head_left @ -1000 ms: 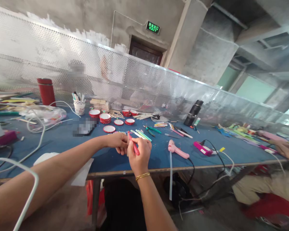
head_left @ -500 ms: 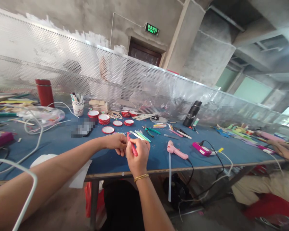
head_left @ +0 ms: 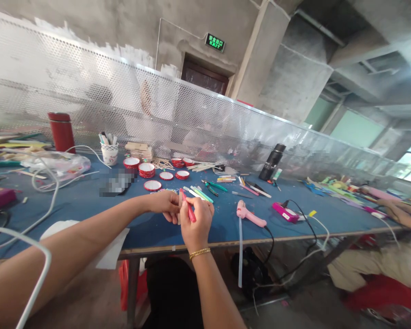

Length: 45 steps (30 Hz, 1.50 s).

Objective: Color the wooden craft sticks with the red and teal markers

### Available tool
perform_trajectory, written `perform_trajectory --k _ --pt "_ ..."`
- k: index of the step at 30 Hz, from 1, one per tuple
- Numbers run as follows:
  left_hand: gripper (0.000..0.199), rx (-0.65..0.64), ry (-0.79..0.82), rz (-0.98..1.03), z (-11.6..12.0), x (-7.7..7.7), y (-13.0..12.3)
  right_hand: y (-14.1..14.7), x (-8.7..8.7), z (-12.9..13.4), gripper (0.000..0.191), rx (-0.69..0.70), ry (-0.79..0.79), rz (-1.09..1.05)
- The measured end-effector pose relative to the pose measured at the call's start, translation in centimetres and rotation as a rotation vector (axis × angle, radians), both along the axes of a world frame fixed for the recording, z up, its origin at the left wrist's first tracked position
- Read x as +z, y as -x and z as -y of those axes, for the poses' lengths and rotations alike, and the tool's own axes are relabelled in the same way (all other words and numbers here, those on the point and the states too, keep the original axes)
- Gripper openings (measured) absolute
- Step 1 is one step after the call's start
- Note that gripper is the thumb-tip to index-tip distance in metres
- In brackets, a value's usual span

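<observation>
My right hand (head_left: pixel 197 221) is closed around a red pen (head_left: pixel 191 212), its upper end slanting up to the left. Just left of it my left hand (head_left: pixel 166 205) has its fingers pressed together on a small pale flat piece (head_left: pixel 181 199), which touches the pen's tip area. Most of that piece is hidden by the fingers. Beyond the hands lie green and white markers (head_left: pixel 202 194), green-handled pliers (head_left: pixel 210 187) and several round red-rimmed white pieces (head_left: pixel 153 185).
A pink glue gun (head_left: pixel 250 214) with a clear stick lies right, beside a magenta box (head_left: pixel 285 212) with cables. Behind stand a red bottle (head_left: pixel 61 132), a pen cup (head_left: pixel 109 153) and a black bottle (head_left: pixel 272 162). Another person's hands (head_left: pixel 393 212) are at far right.
The view has shifted slightly. The pale piece between my hands shows a little more; both hands keep nearly the same place and hold.
</observation>
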State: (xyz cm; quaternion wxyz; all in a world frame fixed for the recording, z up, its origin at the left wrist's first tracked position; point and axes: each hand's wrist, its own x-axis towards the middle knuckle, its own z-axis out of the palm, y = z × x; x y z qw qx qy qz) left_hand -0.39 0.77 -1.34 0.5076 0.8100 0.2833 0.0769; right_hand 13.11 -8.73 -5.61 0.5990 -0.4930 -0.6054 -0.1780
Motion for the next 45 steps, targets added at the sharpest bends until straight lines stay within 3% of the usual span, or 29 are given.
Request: perform_trajectory --k 45 --pt "0.029 -0.021 -0.041 -0.022 -0.03 -0.02 0.1 0.07 0.11 0.21 0.011 -0.003 -0.014 0.017"
